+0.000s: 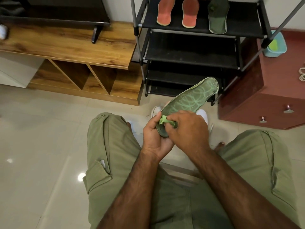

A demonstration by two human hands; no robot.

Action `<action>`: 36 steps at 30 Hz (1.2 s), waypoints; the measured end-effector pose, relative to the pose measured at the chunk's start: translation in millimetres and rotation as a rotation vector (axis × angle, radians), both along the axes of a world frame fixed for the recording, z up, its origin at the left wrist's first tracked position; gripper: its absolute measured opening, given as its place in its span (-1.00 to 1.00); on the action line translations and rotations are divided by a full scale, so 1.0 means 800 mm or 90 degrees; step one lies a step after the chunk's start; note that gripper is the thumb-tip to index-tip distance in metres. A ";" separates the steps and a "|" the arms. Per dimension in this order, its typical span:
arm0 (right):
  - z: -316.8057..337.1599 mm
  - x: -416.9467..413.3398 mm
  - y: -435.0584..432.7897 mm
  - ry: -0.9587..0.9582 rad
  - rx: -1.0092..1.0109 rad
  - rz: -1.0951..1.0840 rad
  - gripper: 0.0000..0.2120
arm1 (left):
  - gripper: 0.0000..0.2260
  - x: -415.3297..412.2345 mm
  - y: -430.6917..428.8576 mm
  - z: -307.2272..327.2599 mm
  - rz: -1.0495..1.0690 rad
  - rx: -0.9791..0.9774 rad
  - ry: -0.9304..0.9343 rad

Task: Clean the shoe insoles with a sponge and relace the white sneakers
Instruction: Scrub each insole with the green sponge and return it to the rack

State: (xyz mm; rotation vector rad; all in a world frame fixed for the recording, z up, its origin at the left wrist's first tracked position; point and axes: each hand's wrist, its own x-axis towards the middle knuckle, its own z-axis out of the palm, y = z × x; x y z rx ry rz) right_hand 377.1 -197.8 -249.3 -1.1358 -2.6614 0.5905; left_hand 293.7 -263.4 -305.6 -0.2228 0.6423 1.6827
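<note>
between the knees, hands full: left hand [154, 138] round green insole [189, 100], right hand [188, 129] round sponge [163, 120], white sneakers [156, 110] partly hidden behind

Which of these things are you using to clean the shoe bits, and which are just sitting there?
For the job: green insole, held by the left hand; sponge, in the right hand; red insoles and second green insole on the black rack; white sneakers.
Just lying about: wooden bench, maroon drawers.
</note>
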 end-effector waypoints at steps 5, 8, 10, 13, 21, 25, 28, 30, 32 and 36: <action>0.001 0.000 -0.014 0.000 -0.149 0.027 -0.87 | -0.54 -0.004 -0.006 -0.010 0.008 -0.027 -0.011; 0.000 -0.002 -0.002 -0.003 -0.160 -0.025 -0.84 | -0.56 -0.003 -0.004 -0.008 0.003 -0.029 -0.012; -0.002 -0.004 0.004 0.008 -0.110 -0.087 -0.79 | -0.57 0.001 -0.001 -0.006 -0.012 -0.028 -0.007; -0.003 -0.004 -0.008 0.014 -0.134 -0.050 -0.83 | -0.56 0.001 -0.005 -0.012 -0.015 -0.034 -0.021; -0.002 0.000 0.000 0.030 -0.131 -0.128 -0.80 | -0.53 0.007 -0.001 -0.016 -0.037 -0.066 -0.014; -0.003 0.010 -0.008 0.026 -0.238 -0.025 -0.89 | -0.51 0.003 -0.004 -0.017 -0.028 -0.052 -0.038; -0.004 0.015 -0.001 0.017 -0.166 -0.066 -0.83 | -0.53 0.004 0.000 -0.018 -0.047 -0.044 -0.010; -0.009 0.017 0.000 0.018 -0.156 -0.040 -0.84 | -0.54 0.005 0.001 -0.019 -0.064 -0.025 0.007; -0.014 0.026 0.005 0.077 -0.254 -0.018 -0.85 | -0.67 0.004 0.000 -0.020 -0.055 -0.010 -0.001; -0.013 0.051 0.034 0.233 -0.230 -0.166 -0.84 | -0.59 0.002 0.001 -0.013 -0.035 0.012 -0.003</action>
